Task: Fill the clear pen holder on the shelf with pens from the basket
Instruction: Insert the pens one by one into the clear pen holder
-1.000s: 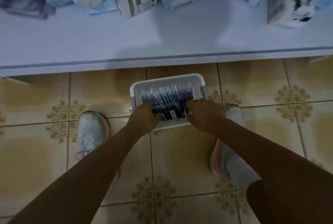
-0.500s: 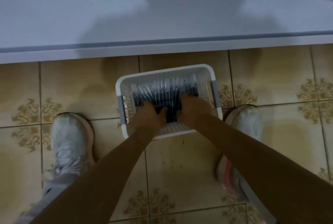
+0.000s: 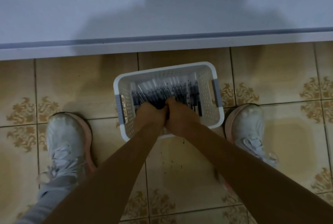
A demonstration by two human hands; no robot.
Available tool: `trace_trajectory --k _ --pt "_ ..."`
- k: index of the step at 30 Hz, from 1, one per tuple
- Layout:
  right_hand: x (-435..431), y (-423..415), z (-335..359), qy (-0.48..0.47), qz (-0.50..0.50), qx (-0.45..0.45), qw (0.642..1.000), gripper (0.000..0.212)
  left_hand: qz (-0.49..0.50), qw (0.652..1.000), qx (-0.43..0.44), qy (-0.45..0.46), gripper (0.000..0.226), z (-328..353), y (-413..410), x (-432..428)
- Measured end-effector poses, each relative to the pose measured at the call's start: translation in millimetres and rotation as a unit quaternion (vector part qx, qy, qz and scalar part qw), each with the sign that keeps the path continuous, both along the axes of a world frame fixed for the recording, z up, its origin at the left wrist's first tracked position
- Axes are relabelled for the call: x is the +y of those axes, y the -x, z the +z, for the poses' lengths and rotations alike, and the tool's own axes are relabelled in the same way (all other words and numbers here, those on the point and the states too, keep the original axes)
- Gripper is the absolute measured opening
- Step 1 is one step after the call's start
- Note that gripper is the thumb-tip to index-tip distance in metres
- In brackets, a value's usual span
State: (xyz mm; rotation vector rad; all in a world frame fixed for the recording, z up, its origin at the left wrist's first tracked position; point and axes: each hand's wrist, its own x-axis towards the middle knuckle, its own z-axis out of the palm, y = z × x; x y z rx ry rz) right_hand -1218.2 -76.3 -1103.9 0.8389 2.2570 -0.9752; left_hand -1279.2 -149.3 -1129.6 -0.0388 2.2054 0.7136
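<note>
White left sneaker (image 3: 68,142), white right sneaker (image 3: 248,130), beige patterned floor tiles (image 3: 279,72), grey trouser cuff (image 3: 52,190)

The left hand (image 3: 150,115) and right hand (image 3: 181,116), apart at the near rim of the white basket (image 3: 162,69) a second ago, now meet side by side inside it, fingers curling round a bunch of pens (image 3: 162,91). The view has dropped closer, and most boxes on the shelf (image 3: 108,16) have slipped out of frame.
</note>
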Motion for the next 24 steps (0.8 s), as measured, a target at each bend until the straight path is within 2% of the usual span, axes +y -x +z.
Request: trace_trajectory --k 4,7,14,24 --pt "-3.3 4.1 -2.3 0.015 -0.003 -0.021 1.0 0.034 -0.026 0.999 -0.032 0.012 0.029 4.7 8.6 1.5" --pt "-3.7 4.3 0.1 0.032 -0.009 -0.011 0.999 0.04 -0.038 0.998 -0.042 0.008 0.034 7.8 11.5 1.6" --pt "-3.4 -4.2 12.5 0.032 -0.056 0.0 0.998 0.035 0.08 0.99 -0.116 -0.022 0.029 25.7 13.6 4.6" --pt "4.8 -14.1 9.0 0.016 -0.087 -0.005 0.996 0.03 0.118 0.985 -0.124 -0.031 0.033 32.5 11.5 7.3"
